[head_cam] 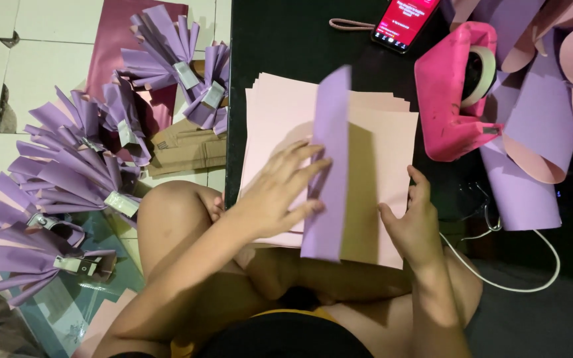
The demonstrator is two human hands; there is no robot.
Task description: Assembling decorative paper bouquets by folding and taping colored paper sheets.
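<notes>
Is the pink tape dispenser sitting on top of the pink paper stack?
No, the pink tape dispenser sits on the black table, beside the pink paper stack.
</notes>
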